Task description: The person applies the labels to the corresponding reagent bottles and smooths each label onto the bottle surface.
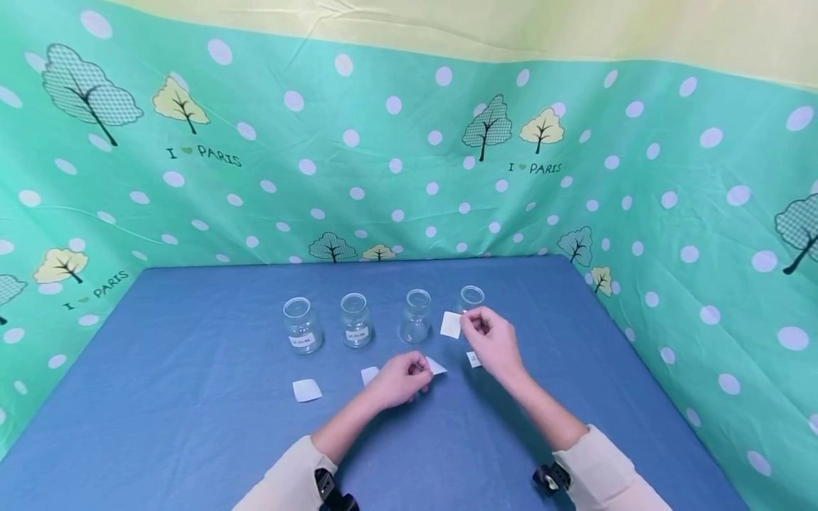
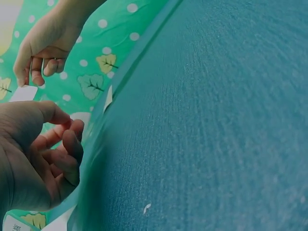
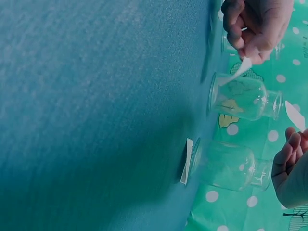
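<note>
My right hand [image 1: 495, 345] pinches a square white paper piece [image 1: 451, 324] by its edge, in front of the rightmost glass jar [image 1: 472, 296], which the hand partly covers. Lower and to the left, my left hand [image 1: 400, 378] has thumb and fingertips together on another white paper piece [image 1: 436, 366]; the right wrist view shows this curled piece [image 3: 239, 70] hanging from the fingertips. Just behind stands a plain glass jar [image 1: 416, 317]. On the table near my right hand is a small printed label [image 1: 473, 359].
Two glass jars with printed labels, one at far left [image 1: 302, 328] and one beside it [image 1: 356, 323], stand in the same row. White paper pieces lie in front of them, a square [image 1: 307, 390] and one [image 1: 368, 375] partly behind my left hand. A patterned green curtain [image 1: 396, 184] borders the blue table [image 1: 192, 426].
</note>
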Available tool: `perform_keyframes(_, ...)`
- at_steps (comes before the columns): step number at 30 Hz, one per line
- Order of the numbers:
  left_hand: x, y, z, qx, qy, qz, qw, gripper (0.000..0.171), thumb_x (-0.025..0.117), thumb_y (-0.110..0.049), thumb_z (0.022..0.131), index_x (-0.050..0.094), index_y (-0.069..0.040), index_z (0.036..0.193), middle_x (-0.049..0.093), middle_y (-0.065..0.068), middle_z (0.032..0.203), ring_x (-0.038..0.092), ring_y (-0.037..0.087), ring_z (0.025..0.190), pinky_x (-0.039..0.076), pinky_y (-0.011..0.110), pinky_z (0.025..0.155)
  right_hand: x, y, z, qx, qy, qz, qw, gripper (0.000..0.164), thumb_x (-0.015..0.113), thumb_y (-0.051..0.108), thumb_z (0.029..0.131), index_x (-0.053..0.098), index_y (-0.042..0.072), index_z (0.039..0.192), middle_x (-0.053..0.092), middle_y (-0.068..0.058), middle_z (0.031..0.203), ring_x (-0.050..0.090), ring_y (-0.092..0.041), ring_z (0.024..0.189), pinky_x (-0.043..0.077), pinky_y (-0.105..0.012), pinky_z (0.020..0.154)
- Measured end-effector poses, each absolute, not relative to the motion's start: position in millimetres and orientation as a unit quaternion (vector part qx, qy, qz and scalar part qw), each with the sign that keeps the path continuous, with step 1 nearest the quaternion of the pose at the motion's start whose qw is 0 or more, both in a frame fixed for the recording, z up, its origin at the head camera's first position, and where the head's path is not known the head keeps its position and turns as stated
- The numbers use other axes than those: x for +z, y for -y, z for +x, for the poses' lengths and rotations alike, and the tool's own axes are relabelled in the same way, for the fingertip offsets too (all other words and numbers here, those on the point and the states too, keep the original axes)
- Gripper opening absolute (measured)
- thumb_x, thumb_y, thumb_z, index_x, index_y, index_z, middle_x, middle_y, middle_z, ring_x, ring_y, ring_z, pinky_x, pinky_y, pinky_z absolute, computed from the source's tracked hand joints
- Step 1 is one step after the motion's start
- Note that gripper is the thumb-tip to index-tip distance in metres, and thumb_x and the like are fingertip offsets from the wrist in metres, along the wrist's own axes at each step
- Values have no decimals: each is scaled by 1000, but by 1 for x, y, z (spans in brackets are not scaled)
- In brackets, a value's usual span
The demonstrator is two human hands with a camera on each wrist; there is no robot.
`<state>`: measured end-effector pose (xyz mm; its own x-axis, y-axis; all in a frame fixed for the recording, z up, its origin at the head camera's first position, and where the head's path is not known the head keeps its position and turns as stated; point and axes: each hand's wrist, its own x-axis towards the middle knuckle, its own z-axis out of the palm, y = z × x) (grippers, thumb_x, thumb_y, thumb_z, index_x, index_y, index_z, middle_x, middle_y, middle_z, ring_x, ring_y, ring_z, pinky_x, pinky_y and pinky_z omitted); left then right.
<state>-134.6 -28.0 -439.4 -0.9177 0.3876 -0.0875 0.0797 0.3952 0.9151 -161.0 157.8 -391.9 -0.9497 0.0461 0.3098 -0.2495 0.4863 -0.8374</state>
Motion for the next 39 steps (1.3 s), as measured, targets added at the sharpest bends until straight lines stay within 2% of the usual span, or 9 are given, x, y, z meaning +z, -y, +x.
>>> perform_keyframes(6,-442,30,-135,499,-845,128,144,6,55,-12,84,58,-8,82,57,-4,60,46,7,43,41,23,44,-393,-156,-159,510,846,63,143,8,62,12,86,68,7,83,61,-5,69,48,-5,55,40,-18,53)
perform_keyframes(17,-441,33,-131,422,-894,108,104,7,58,-15,80,59,-12,75,59,-6,58,49,6,50,41,21,49,-394,-154,-157,518,844,51,131,9,63,12,87,68,5,86,61,-8,70,47,-5,55,38,-17,52)
perform_keyframes(27,-441,34,-126,378,-915,122,68,9,59,-13,77,58,-12,69,58,-5,56,47,7,53,38,21,52,-366,-142,-140,510,848,63,131,8,59,3,87,65,-3,85,60,-10,68,45,-2,54,37,-14,53)
perform_keyframes(34,-440,36,-126,376,-917,113,63,9,61,-17,79,60,-12,71,58,-5,58,47,7,55,38,22,52,-395,-151,-156,504,851,65,134,8,62,10,88,67,4,85,60,-6,71,46,-4,56,38,-16,54)
perform_keyframes(39,-437,40,-126,390,-913,101,57,10,63,-22,81,61,-13,77,54,-5,61,48,7,55,39,22,53,-400,-151,-158,506,848,79,140,7,63,13,87,67,9,83,59,-3,69,48,-5,56,40,-17,53)
